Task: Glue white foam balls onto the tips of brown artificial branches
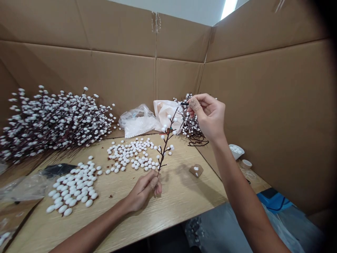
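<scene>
While the left hand pinches the foot of a dark twig between thumb and fingers, the right hand is raised near the twig's top, thumb and fingertips closed on a short dark piece that points left, just beside the tip. What that piece is cannot be told. The twig is held over the table, nearly upright, its top leaning right; white berries sit on its upper branches, and some lower branches look bare.

It should prove very light and fairly stiff along the stem, with a little spring, while the thin side branches would probably bend or snap under a sideways push. The low, bare stretch of stem seems the best hold: it leaves the branches free and lets the person turn the twig between finger and thumb. Squeezing higher up would risk knocking berries off. The loose beads on the table look smooth and likely to roll, so each would want a light pinch around its middle. Both thumbs look rough and coated, which may help the grip or make small pieces cling.
</scene>
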The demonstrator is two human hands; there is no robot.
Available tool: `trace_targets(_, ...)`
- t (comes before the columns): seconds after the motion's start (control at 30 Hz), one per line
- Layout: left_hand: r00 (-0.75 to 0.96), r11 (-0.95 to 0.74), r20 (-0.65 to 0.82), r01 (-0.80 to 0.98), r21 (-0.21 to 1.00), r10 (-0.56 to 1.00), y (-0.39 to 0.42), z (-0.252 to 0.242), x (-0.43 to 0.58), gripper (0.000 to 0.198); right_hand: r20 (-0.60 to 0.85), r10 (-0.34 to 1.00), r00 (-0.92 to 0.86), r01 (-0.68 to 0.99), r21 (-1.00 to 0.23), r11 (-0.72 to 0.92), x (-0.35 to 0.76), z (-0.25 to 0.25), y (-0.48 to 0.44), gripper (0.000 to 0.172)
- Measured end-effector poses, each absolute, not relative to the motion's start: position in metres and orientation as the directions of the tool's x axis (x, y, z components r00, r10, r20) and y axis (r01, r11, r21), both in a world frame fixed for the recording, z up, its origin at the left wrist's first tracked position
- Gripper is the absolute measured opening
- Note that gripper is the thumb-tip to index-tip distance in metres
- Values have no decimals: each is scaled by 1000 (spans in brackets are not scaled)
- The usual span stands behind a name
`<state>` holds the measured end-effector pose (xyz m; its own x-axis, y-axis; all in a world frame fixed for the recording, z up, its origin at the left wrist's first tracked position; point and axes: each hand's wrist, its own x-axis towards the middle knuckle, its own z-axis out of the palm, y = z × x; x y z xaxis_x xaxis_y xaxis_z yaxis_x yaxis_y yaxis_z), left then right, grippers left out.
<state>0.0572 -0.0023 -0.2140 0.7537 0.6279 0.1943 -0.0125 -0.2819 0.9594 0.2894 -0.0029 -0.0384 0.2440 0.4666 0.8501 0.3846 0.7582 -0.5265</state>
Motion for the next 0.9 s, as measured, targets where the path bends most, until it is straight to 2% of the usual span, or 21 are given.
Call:
trace_targets(0.23, 753, -271, 192, -19, 962, 630, -2, -216, 58, 29, 839, 497, 223, 439, -541, 717, 289, -39, -4, 18)
trace_targets(0.5, 750, -261, 190, -24, 965, 633, -1, -219, 57, 27, 863, 380, 332, 462, -500, 732, 300, -45, -13, 18)
trace_targets(0.6, 748, -275, 198, -21, 961, 633, -1, -217, 57, 29, 808, 468, 357, 399, -585, 706, 314, -61, -23, 21)
trace_targets(0.7, 745, -279, 206, -27, 960, 635, -1, -216, 59, 29, 695, 605, 388, 306, -717, 627, 331, -88, -37, 22)
trace_targets(0.8, 744, -277, 219, -47, 960, 631, 1, -216, 61, 27, 539, 744, 395, 256, -842, 474, 344, -127, -53, 24)
trace_targets(0.9, 748, -285, 227, -53, 957, 624, 3, -218, 62, 25, 369, 857, 361, 306, -914, 265, 350, -174, -70, 27)
